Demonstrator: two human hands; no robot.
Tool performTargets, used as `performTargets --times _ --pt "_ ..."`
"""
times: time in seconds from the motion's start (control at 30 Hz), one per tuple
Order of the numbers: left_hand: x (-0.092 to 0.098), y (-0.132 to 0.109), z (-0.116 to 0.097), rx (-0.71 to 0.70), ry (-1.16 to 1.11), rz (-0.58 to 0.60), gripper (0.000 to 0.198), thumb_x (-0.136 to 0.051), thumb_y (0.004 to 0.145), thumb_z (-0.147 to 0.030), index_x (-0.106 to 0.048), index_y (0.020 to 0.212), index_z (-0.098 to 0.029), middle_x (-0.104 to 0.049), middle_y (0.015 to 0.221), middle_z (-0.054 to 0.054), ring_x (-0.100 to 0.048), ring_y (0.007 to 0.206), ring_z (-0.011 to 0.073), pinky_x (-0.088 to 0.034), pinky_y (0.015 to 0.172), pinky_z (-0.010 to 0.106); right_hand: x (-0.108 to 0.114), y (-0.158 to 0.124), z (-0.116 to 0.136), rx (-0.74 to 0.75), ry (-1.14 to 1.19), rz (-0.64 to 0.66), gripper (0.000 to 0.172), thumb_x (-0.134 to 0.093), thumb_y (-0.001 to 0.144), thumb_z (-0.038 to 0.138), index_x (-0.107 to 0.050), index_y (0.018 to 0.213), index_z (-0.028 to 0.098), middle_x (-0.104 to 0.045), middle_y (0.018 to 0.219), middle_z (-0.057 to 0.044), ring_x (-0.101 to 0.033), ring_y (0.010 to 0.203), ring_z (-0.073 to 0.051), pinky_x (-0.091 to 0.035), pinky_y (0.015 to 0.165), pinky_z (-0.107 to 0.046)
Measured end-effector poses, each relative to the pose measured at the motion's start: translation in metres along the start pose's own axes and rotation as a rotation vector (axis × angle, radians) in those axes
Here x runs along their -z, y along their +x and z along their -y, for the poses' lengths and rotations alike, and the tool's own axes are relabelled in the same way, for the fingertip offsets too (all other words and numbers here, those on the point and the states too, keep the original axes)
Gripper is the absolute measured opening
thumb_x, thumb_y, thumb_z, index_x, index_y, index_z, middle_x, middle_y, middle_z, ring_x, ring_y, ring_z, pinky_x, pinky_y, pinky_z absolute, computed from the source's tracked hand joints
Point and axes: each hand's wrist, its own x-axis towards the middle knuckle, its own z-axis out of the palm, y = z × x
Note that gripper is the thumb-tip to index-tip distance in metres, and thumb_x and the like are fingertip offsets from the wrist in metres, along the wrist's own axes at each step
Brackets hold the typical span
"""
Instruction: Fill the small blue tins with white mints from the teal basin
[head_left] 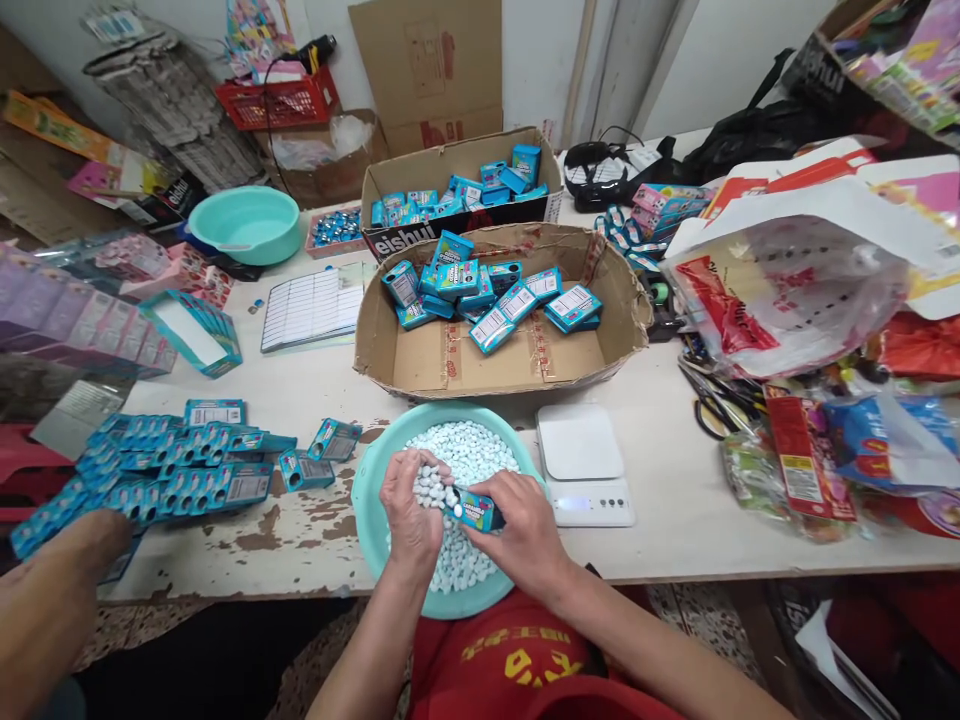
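Observation:
Over a teal basin (369,490) of pale candies (469,447), my left hand (411,510) is cupped around a small heap of white candies (429,485). My right hand (521,525) grips a small blue candy box (477,510) lying on its side. The box's open end faces the candies in my left palm, and white candies show at that opening. Just beyond the basin stands a cardboard tray (495,375) with several blue candy boxes (457,280) in it. To the right of the basin is a white digital scale (581,450).
A co-worker's hand (90,550) reaches near rows of small blue boxes (180,455) at left. Farther back are another carton (390,237) of blue boxes, an empty teal basin (246,225) and a printed sheet (311,312). Scissors (712,400) and plastic packets (810,455) lie at right.

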Motion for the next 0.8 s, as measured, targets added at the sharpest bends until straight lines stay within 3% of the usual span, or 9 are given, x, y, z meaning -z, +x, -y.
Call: performTargets --times 0.13,0.27,0.47,0.6,0.8 --pt "-0.006 -0.002 -0.001 -0.049 0.082 0.058 0.028 -0.059 0.078 -0.033 -0.047 0.059 -0.017 -0.048 0.054 -0.003 -0.05 0.051 0.0111 -0.043 0.053 0.024 0.004 0.0 0.001 -0.032 0.041 -0.014 0.021 -0.069 0.069 0.019 -0.06 0.088 0.021 -0.063 0.079 -0.002 -0.06 0.078 -0.021 -0.042 0.07 -0.032" --pt "-0.009 -0.001 0.002 -0.05 0.049 0.095 0.02 -0.061 0.078 -0.029 -0.051 0.064 -0.017 -0.051 0.057 -0.003 -0.052 0.054 0.0107 -0.044 0.056 0.024 0.007 0.001 0.001 -0.077 0.05 -0.034 0.023 -0.07 0.067 0.018 -0.059 0.087 0.021 -0.063 0.081 -0.002 -0.06 0.079 -0.021 -0.043 0.07 -0.031" --pt "-0.015 -0.003 0.002 -0.036 0.0 0.034 0.016 -0.062 0.075 -0.029 -0.052 0.071 -0.017 -0.052 0.068 -0.002 -0.051 0.056 0.0094 -0.046 0.055 0.025 0.01 0.0 0.001 -0.089 0.076 -0.055 0.026 -0.072 0.065 0.016 -0.059 0.087 0.021 -0.063 0.081 -0.002 -0.06 0.08 -0.021 -0.044 0.069 -0.031" --pt "-0.018 -0.003 0.0 -0.042 0.007 0.015 0.017 -0.063 0.075 -0.029 -0.05 0.071 -0.018 -0.05 0.065 -0.003 -0.047 0.051 0.0083 -0.043 0.049 0.022 0.011 0.0 0.0 -0.079 0.086 -0.088 0.025 -0.072 0.067 0.017 -0.059 0.089 0.021 -0.064 0.082 -0.003 -0.06 0.081 -0.022 -0.045 0.07 -0.032" --pt "-0.023 -0.002 -0.002 -0.057 0.064 0.009 0.018 -0.062 0.076 -0.03 -0.05 0.068 -0.018 -0.045 0.055 -0.006 -0.042 0.048 0.0072 -0.048 0.059 0.025 0.014 0.003 0.0 -0.094 0.122 -0.093 0.025 -0.07 0.069 0.017 -0.059 0.091 0.022 -0.064 0.084 -0.003 -0.061 0.082 -0.021 -0.047 0.069 -0.031"
